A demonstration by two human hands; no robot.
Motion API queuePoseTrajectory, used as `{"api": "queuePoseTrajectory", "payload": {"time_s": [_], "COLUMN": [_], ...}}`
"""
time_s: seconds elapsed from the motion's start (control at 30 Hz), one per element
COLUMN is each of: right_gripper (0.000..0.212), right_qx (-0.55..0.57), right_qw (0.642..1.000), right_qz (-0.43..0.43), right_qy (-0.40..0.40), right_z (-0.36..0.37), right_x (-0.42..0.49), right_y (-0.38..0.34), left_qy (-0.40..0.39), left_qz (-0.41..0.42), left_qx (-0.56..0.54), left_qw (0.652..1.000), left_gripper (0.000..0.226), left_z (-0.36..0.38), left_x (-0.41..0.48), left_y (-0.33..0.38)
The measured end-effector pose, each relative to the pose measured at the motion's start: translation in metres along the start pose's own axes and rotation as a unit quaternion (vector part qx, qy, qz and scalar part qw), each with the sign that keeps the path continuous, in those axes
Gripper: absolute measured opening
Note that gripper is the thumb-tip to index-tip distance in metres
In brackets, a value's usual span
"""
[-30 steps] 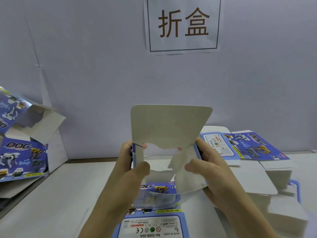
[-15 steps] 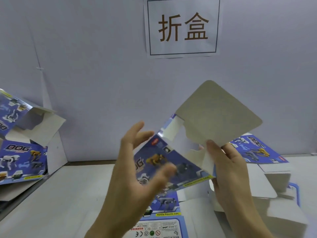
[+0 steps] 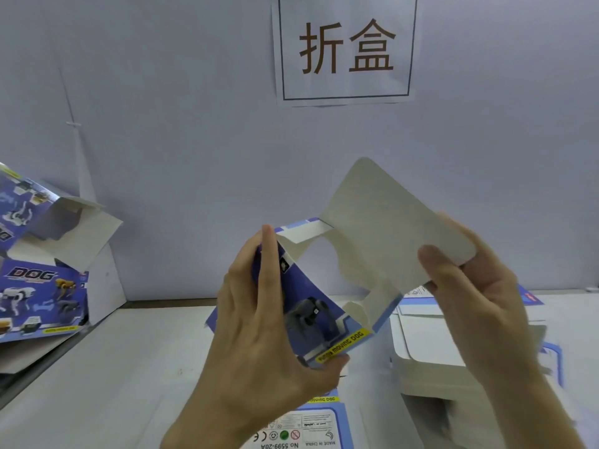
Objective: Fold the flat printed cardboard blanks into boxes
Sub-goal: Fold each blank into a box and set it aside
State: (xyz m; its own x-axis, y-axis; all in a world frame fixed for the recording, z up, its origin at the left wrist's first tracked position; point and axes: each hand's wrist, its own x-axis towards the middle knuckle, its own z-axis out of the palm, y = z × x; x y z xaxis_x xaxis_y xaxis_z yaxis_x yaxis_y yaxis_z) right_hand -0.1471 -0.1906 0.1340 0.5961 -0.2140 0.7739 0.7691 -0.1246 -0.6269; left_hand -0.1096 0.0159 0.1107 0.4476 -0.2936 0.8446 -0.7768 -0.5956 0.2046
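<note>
Left hand point(image 3: 259, 319): gripping the box point(image 3: 311, 306) by its printed panel, thumb pressing the lower yellow-striped edge, index finger lying straight up along the upper corner, back of the hand facing the camera.
Right hand point(image 3: 479, 303): pinching the large flap point(image 3: 382, 228), thumb lying on its near face, other fingers showing behind its far edge.
Box place: being held in the air between both hands, above the table point(image 3: 136, 367) and in front of the wall point(image 3: 162, 124).
Box look: half opened and tilting, open end turning toward the camera; showing a blue outside with a grey robot dog and a plain grey-white inside; large flap with rounded corners sticking up to the right; smaller side flaps standing at the mouth.
Box writing: reading "FUNNY MOVING DOG" on the yellow strip.
Flat blank point(image 3: 308, 426): lying on the table beneath the hands, showing "No 5599-20A" and "MADE IN CHINA" upside down beside small round symbols.
Stack of blanks point(image 3: 428, 341): lying on the table to the right, partly hidden behind the right hand, pale sides facing up, blue edges peeking out.
Folded boxes point(image 3: 42, 293): leaning at the left edge, one showing "DOG" above pictures of robot dogs.
Sign point(image 3: 346, 47): hanging on the wall, reading "折盒" in brown inside a dark frame.
</note>
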Motion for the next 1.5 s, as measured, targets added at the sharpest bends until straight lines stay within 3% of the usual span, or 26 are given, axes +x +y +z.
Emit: {"api": "queuePoseTrajectory", "payload": {"time_s": [0.1,0.13,0.23,0.37,0.47,0.53,0.63,0.77,0.93,1.2,1.4,1.5], "right_gripper": [0.049,0.049,0.036,0.048,0.047,0.026,0.024,0.027,0.019,0.037,0.036,0.039], "right_qx": [-0.029,-0.047,-0.039,0.011,-0.020,-0.068,-0.072,-0.020,-0.031,-0.010,-0.058,-0.103], "right_qw": [0.982,0.976,0.976,0.970,0.970,0.981,0.987,0.979,0.979,0.977,0.983,0.971], "right_qz": [0.046,0.069,0.119,0.181,0.173,0.135,0.130,0.163,0.169,0.125,0.110,0.121], "right_qy": [-0.181,-0.202,-0.179,-0.164,-0.168,-0.124,-0.059,-0.122,-0.112,-0.174,-0.135,-0.181], "right_z": [0.000,0.004,0.018,0.022,0.023,0.025,0.021,0.024,0.028,0.035,0.044,0.043], "right_x": [-0.003,-0.004,-0.006,-0.007,-0.009,-0.009,-0.007,-0.006,-0.006,-0.011,-0.015,-0.018], "right_y": [-0.003,-0.002,0.003,0.008,0.010,0.013,0.012,0.005,0.008,0.005,0.016,0.018], "left_qy": [-0.003,-0.008,-0.025,-0.036,-0.054,-0.060,-0.063,-0.065,-0.073,-0.050,-0.056,-0.052], "left_qz": [0.008,0.007,0.010,0.027,0.039,0.044,0.052,0.056,0.046,0.033,0.020,0.004], "left_qx": [0.037,0.043,0.065,0.096,0.113,0.121,0.134,0.131,0.135,0.133,0.154,0.148], "left_qw": [0.999,0.999,0.998,0.994,0.991,0.990,0.988,0.988,0.987,0.989,0.986,0.988], "left_gripper": [0.123,0.123,0.123,0.130,0.135,0.135,0.135,0.132,0.133,0.131,0.136,0.140], "left_z": [0.002,0.003,0.008,0.009,0.011,0.010,0.007,0.007,0.006,0.002,0.007,0.008], "left_x": [-0.001,-0.001,-0.004,-0.003,-0.003,-0.004,-0.004,-0.002,-0.002,-0.001,-0.003,-0.003], "left_y": [0.000,0.001,0.003,0.000,0.000,0.000,0.000,0.001,-0.004,-0.004,0.005,0.007]}}
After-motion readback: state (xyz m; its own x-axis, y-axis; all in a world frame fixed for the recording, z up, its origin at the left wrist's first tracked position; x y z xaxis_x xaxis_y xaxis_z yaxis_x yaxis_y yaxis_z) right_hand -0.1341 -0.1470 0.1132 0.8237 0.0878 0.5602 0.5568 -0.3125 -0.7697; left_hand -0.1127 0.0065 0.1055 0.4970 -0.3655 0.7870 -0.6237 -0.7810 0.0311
